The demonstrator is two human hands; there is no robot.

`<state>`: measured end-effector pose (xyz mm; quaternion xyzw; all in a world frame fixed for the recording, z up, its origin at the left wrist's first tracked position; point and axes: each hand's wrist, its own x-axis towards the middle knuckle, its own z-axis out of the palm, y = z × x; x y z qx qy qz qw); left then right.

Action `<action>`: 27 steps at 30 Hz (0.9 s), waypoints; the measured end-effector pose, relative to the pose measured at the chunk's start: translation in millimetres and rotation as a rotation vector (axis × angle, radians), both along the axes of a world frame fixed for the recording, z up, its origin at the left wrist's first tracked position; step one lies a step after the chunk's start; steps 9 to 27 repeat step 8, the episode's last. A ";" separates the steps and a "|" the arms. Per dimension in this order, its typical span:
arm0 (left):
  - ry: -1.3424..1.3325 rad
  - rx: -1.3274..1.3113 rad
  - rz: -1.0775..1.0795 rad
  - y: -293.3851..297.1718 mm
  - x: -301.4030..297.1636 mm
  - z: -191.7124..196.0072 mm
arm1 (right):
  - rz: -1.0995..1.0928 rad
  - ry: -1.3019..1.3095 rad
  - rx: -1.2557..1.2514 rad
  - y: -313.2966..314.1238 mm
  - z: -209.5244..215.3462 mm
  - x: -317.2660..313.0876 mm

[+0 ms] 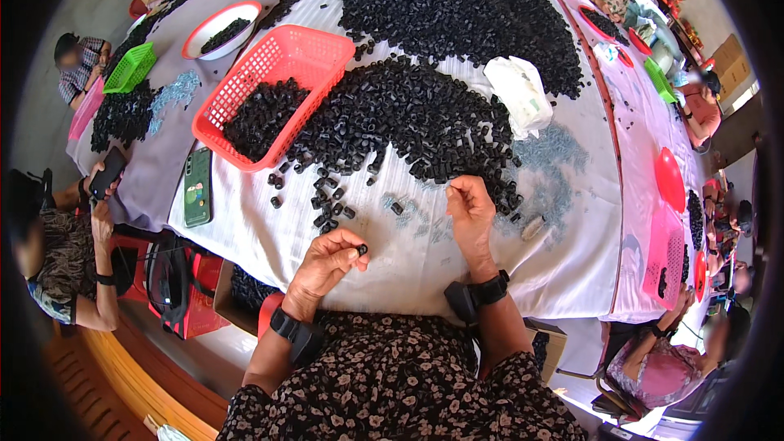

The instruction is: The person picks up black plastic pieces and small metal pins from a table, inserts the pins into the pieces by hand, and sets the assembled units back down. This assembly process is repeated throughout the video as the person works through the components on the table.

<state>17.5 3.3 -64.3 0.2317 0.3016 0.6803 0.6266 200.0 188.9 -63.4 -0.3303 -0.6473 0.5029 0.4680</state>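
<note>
a person in a dark floral dress sits at a long bench point(425, 261) draped in white striped cloth, both wrists banded with black straps. the left hand point(327, 265) is curled, its grip pinching a small black plastic cylinder point(362, 250) between thumb and fingertips, just above the cloth and near the bench's front edge. the right hand point(469, 212) is loosely clenched at the lower fringe of a large heap of small black plastic cylinders point(408, 114); whether its grip holds anything cannot be told. a scatter of small silvery metal pieces point(547, 171) lies right of that heap. a red plastic mesh basket point(273, 90), part-filled with the same black cylinders, stands just left of the heap, with a green-cased phone point(198, 186) lying flat below the basket's left corner. a crumpled white plastic bag point(518, 94) rests on the heap's upper right side.
</note>
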 end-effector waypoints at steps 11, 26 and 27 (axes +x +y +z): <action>-0.020 -0.006 -0.022 -1.3 -1.6 -2.7 | -0.003 -0.089 0.120 0.8 -2.6 0.4; -0.020 -0.006 -0.022 -1.3 -1.6 -2.7 | -0.003 -0.089 0.120 0.8 -2.6 0.4; -0.020 -0.006 -0.022 -1.3 -1.6 -2.7 | -0.003 -0.089 0.120 0.8 -2.6 0.4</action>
